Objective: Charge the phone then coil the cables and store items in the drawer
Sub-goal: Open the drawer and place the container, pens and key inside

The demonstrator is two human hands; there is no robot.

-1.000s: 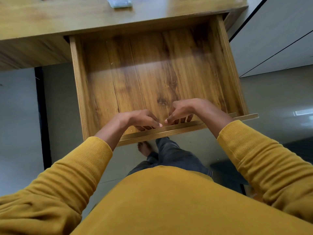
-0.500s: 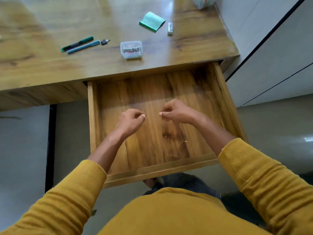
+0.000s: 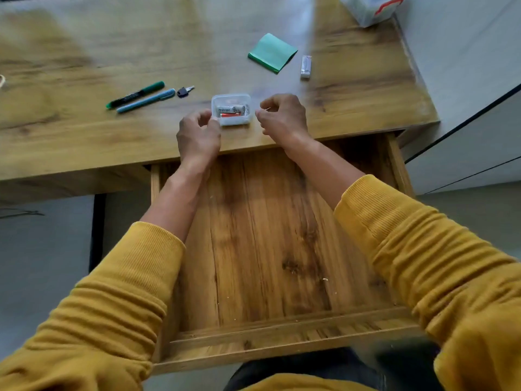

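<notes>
Two pens (image 3: 141, 96), key (image 3: 184, 91), green notepad (image 3: 272, 53) behind battery box (image 3: 231, 109), both hands' fingers curled, empty.

My left hand (image 3: 198, 134) hides the battery box's (image 3: 231, 109) near-left corner. Far beyond my right hand (image 3: 283, 117), the frame's top edge cuts off a blurred clear container (image 3: 369, 8).

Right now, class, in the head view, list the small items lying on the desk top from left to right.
Green marker → blue pen → key → clear battery box → green notepad → small white eraser.
</notes>
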